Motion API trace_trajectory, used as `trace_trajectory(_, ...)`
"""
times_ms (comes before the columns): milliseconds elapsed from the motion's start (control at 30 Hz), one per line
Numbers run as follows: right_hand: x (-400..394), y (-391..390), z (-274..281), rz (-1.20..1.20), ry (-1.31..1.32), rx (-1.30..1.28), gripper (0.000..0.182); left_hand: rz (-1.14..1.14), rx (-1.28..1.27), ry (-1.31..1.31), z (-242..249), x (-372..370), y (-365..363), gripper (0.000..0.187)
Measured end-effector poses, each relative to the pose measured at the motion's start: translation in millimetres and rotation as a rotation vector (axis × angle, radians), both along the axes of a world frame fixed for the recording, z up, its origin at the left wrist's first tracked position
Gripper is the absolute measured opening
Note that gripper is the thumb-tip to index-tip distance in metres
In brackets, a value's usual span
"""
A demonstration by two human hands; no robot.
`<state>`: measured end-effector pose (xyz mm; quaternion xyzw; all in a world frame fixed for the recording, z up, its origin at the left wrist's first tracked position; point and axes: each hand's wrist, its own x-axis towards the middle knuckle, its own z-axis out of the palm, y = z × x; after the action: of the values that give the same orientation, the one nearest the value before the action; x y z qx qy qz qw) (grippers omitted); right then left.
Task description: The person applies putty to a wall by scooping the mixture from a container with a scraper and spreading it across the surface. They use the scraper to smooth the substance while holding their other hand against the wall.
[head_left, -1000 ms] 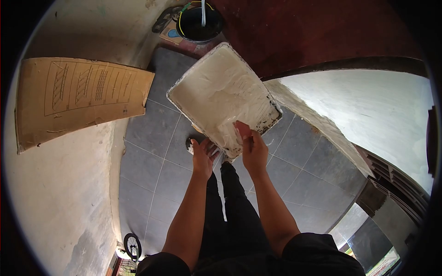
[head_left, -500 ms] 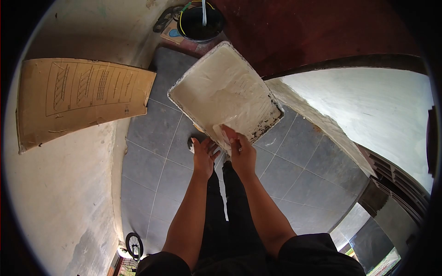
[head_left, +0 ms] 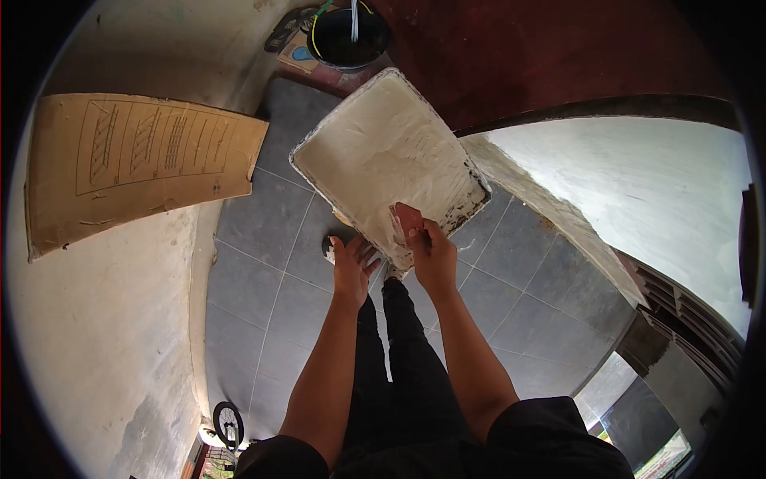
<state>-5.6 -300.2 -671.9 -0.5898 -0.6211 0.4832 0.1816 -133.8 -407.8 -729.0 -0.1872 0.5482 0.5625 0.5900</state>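
A rectangular tray (head_left: 375,144) smeared with white paste is held tilted in front of me. My left hand (head_left: 351,270) grips its near corner from below, fingers smeared white. My right hand (head_left: 435,257) is closed on a small reddish scraper (head_left: 405,218), whose blade rests against the paste near the tray's near edge. My black-trousered legs and a foot show below the tray.
A black bucket (head_left: 347,36) with a white stick stands at the top beside sandals (head_left: 283,30). A cardboard sheet (head_left: 136,164) leans on the left wall. Grey floor tiles (head_left: 271,279) lie below, a white wall (head_left: 638,191) on the right, a bicycle wheel (head_left: 229,425) at lower left.
My right hand slid left along the tray's near edge, then came back right; the reddish scraper blade now shows above the fingers. My left hand kept its hold.
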Motion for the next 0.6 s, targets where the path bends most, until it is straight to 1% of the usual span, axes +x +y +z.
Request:
trace_trajectory(67, 0, 2, 1, -0.018, 0.022, -0.049, 0.021, -0.005, -0.007, 0.006, 1, 0, 0, 0.097)
trace_trajectory(133, 1, 0, -2, -0.016, 0.010, -0.040, 0.020, -0.004, -0.010, 0.011, 1, 0, 0, 0.098)
trace_trajectory(200, 0, -5, -4, -0.014, 0.002, -0.032, 0.019, -0.058, -0.012, 0.037, 0, -5, -2, 0.098)
trace_trajectory(267, 0, -14, -3, 0.082, -0.072, 0.216, 0.013, -0.058, -0.015, 0.041, -2, -10, -5, 0.098)
trace_trajectory(300, -2, -18, -6, 0.073, -0.072, 0.219, 0.013, -0.058, -0.016, 0.042, -5, -14, -5, 0.098)
trace_trajectory(367, -3, -33, -16, 0.290, -0.142, 0.583, 0.013, -0.081, -0.003, 0.039, -4, -21, -4, 0.100)
trace_trajectory(400, -5, -42, -21, 0.282, -0.148, 0.581, 0.013, -0.095, 0.008, 0.035, -4, -24, -3, 0.103)
trace_trajectory(467, -11, -58, -27, 0.343, -0.229, 0.629, 0.017, -0.106, 0.027, 0.023, -3, -28, -3, 0.104)
trace_trajectory(533, -16, -73, -29, 0.330, -0.260, 0.629, 0.017, -0.113, 0.043, 0.017, -2, -33, -4, 0.105)
trace_trajectory(600, -23, -86, -33, 0.299, -0.295, 0.625, 0.018, -0.104, 0.119, -0.079, -4, -38, -8, 0.110)
